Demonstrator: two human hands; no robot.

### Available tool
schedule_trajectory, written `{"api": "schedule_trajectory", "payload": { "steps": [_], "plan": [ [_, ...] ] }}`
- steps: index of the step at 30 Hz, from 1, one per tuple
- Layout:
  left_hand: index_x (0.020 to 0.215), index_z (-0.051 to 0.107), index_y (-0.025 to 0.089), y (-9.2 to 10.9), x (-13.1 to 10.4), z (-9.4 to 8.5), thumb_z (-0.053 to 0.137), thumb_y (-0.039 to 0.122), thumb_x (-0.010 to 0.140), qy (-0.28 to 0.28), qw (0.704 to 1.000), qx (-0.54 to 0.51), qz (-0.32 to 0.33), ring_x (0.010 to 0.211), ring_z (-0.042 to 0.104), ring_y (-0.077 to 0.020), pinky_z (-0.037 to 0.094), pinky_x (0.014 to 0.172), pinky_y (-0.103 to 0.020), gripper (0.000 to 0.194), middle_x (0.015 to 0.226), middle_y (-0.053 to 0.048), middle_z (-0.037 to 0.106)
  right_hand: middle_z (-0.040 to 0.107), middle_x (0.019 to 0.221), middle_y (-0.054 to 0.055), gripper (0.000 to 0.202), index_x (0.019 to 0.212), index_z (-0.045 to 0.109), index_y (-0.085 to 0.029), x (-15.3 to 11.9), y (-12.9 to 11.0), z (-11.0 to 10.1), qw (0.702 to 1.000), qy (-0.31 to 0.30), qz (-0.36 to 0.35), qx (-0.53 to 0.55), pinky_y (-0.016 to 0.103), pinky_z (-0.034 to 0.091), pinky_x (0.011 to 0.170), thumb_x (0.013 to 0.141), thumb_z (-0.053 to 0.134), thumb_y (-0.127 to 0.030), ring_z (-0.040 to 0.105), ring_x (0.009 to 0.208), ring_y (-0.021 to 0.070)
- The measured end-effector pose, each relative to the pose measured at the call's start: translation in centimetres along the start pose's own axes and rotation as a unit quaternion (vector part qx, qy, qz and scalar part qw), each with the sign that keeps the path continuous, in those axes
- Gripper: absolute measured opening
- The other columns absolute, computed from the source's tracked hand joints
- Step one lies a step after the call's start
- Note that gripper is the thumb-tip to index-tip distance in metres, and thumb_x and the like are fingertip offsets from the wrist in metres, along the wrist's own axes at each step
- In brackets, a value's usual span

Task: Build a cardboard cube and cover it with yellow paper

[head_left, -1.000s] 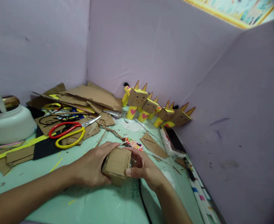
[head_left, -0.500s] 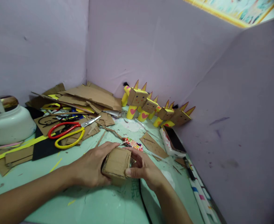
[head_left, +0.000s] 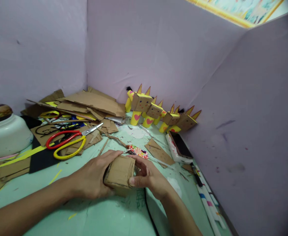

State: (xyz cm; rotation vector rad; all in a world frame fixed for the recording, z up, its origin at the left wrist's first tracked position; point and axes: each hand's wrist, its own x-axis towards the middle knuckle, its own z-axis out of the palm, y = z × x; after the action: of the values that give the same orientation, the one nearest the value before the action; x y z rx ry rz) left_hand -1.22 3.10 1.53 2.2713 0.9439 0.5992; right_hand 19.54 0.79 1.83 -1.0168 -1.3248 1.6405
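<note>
A small cardboard box (head_left: 120, 170) is gripped between my two hands above the green tabletop (head_left: 95, 219). My left hand (head_left: 93, 173) curves around its left side, and part of the fingers is hidden behind it. On the right side, my right hand (head_left: 151, 177) presses with the thumb at the near corner and the fingers along the far edge. Just beyond the box lies a glue gun (head_left: 137, 151) with a floral pattern; a clear glue stick extends from its back. Red and yellow-handled scissors (head_left: 71, 141) rest on cardboard scraps to the left.
Several yellow and cardboard horned figures (head_left: 141, 101) stand against the back wall. Stacked cardboard pieces (head_left: 92, 101) fill the back left. A white pot (head_left: 8, 134) is at far left. On the right are a phone (head_left: 182, 146) and several markers (head_left: 207, 203). A dark cord (head_left: 147, 209) runs toward me.
The view has shifted slightly, so the surroundings sit a little further left. Both hands keep their grip on the box, with hardly any other movement.
</note>
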Motion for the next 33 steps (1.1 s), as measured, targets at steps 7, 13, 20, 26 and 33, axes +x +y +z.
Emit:
{"api": "schedule_trajectory", "payload": {
  "steps": [7,13,20,26,33],
  "plan": [
    [0.131,0.038,0.021,-0.8,-0.2,0.4,0.071,0.032,0.061,0.003,0.999,0.034,0.001,0.110,0.057,-0.0284,0.049,0.092,-0.036,0.079,0.124,-0.008,0.056,0.066,0.102,0.003,0.057,0.102,0.066,-0.021,0.3,0.3,-0.3,1.000,-0.006,-0.019,-0.021,0.036,0.042,0.091,0.048,0.082,-0.024,0.055,0.107,0.0267],
    [0.135,0.033,0.026,-3.0,-0.3,1.0,0.069,0.036,0.065,0.048,0.994,0.096,0.020,0.115,0.057,-0.0300,0.049,0.095,-0.037,0.079,0.131,-0.008,0.055,0.066,0.100,0.001,0.058,0.103,0.068,-0.022,0.8,0.9,-1.1,0.997,-0.015,-0.038,-0.064,0.034,0.042,0.091,0.048,0.084,-0.028,0.057,0.105,0.0249],
    [0.136,0.035,0.028,-5.2,-0.3,1.5,0.068,0.038,0.063,0.068,0.991,0.110,0.041,0.117,0.057,-0.0326,0.049,0.097,-0.039,0.081,0.134,-0.008,0.055,0.066,0.100,0.000,0.065,0.104,0.069,-0.024,1.1,1.0,-1.3,0.995,0.012,-0.025,-0.097,0.031,0.044,0.087,0.042,0.088,-0.029,0.059,0.101,0.0232],
    [0.131,0.040,0.033,-5.3,-0.2,2.5,0.065,0.039,0.060,0.114,0.991,0.055,0.032,0.115,0.057,-0.0344,0.050,0.096,-0.042,0.076,0.130,-0.004,0.057,0.066,0.092,-0.002,0.059,0.097,0.071,-0.026,1.3,1.3,-1.3,0.996,0.000,-0.036,-0.082,0.029,0.046,0.080,0.040,0.088,-0.030,0.060,0.094,0.0223],
    [0.129,0.046,0.030,-5.9,-0.2,2.5,0.065,0.041,0.056,0.127,0.989,0.073,0.027,0.115,0.057,-0.0367,0.049,0.096,-0.043,0.076,0.129,-0.005,0.060,0.066,0.094,-0.002,0.066,0.099,0.068,-0.025,1.4,1.5,-1.2,0.998,0.009,-0.025,-0.058,0.029,0.046,0.079,0.036,0.089,-0.025,0.060,0.093,0.0220]
  ]
}}
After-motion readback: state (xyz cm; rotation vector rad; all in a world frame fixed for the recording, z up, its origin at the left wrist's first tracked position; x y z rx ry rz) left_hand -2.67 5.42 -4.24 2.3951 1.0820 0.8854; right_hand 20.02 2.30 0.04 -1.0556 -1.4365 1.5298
